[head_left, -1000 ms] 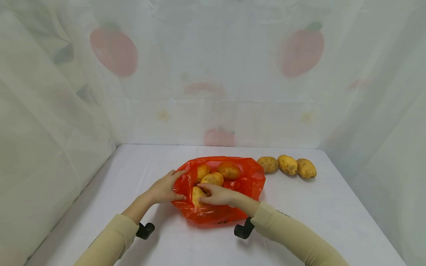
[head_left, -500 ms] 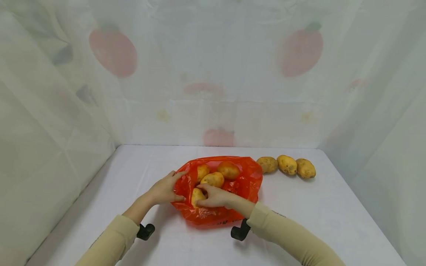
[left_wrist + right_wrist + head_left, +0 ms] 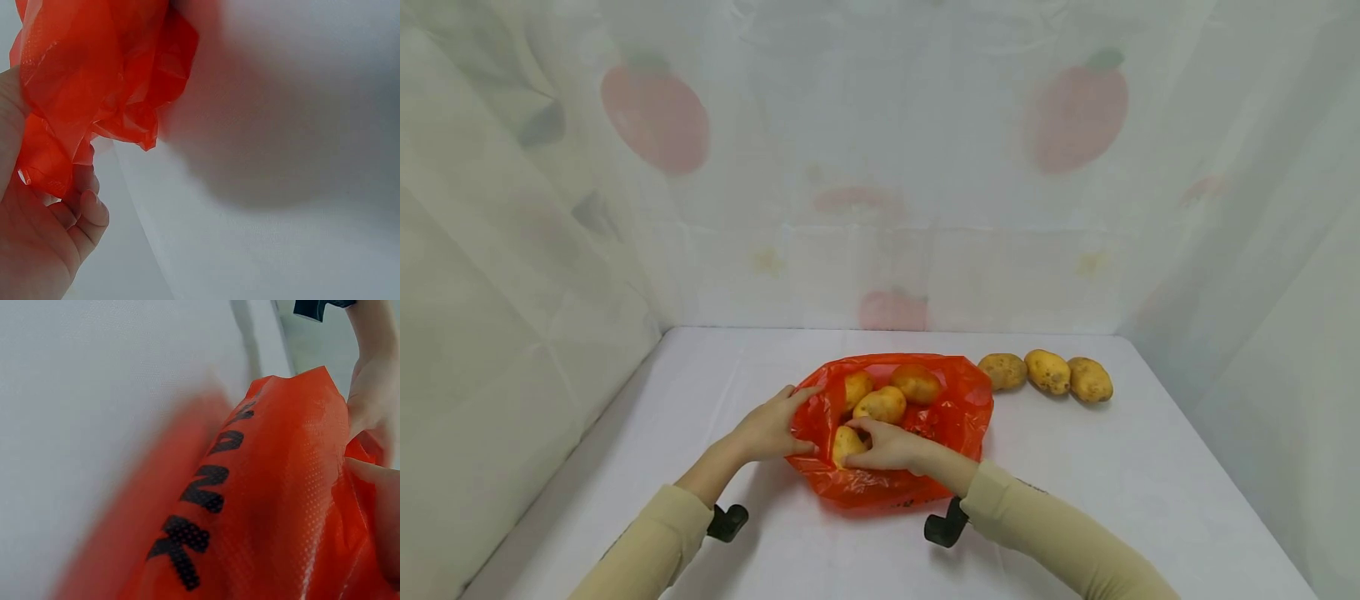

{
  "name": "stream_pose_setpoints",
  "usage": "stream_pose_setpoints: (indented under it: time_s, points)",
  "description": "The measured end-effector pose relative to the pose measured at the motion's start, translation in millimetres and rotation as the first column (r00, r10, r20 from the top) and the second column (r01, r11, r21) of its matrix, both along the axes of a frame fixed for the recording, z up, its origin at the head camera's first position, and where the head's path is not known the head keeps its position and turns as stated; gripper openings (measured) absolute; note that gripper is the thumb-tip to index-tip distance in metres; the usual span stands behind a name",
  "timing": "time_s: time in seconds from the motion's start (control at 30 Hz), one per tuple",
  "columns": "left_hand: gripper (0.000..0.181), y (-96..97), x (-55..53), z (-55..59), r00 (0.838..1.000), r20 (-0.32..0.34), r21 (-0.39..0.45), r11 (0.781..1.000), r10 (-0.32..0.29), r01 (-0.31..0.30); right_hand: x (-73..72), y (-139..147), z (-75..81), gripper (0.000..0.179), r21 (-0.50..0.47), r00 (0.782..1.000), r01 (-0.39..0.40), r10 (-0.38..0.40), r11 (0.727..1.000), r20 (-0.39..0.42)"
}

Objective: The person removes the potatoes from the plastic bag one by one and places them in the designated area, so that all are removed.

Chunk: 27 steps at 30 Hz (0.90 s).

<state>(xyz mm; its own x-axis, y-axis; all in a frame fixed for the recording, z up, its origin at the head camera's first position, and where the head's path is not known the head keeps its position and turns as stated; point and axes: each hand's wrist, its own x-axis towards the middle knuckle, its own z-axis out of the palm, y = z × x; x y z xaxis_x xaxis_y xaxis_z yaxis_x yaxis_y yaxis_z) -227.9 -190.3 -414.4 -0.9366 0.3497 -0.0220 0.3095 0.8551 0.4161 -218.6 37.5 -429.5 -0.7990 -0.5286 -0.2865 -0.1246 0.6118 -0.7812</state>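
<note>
A red plastic bag [image 3: 955, 417] lies with its mouth spread on the white table, several potatoes inside it. My left hand [image 3: 769, 429] grips the bag's left edge; in the left wrist view its fingers [image 3: 92, 212] curl at the crumpled red plastic. Reaching in over the near rim, my right hand [image 3: 891, 446] holds a potato [image 3: 846, 444] between thumb and fingers at the bag's left side. Just behind that one sits another potato [image 3: 882, 405], with a browner potato [image 3: 916, 384] further back. In the right wrist view the bag's printed side [image 3: 269, 500] hides most of the right hand.
Three potatoes stand in a row right of the bag: one potato [image 3: 1003, 371] close by the bag, a middle potato [image 3: 1048, 372] and an outer potato [image 3: 1090, 380]. Pale printed curtains [image 3: 880, 167] enclose the white table [image 3: 1075, 483] at the back and sides.
My right hand and the potato it holds have moved slightly down and left within the bag. The bag's right edge has drawn in a little. My left hand stays in place.
</note>
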Motion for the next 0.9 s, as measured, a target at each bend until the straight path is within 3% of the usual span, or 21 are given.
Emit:
stream_pose_setpoints:
  time_s: [0.33, 0.9]
  points:
    - [0.089, 0.3, -0.7, -0.1, 1.0, 0.019, -0.001, 1.0, 0.007, -0.007, 1.4, 5.8, 5.7, 0.063, 0.061, 0.997, -0.008, 0.012, 0.998, -0.07]
    - [0.088, 0.1, -2.3, 1.6, 1.0, 0.017, -0.008, 1.0, 0.007, -0.007, -1.1, 31.1, 21.8, 0.062, -0.046, 0.999, -0.036, 0.034, 0.998, -0.04]
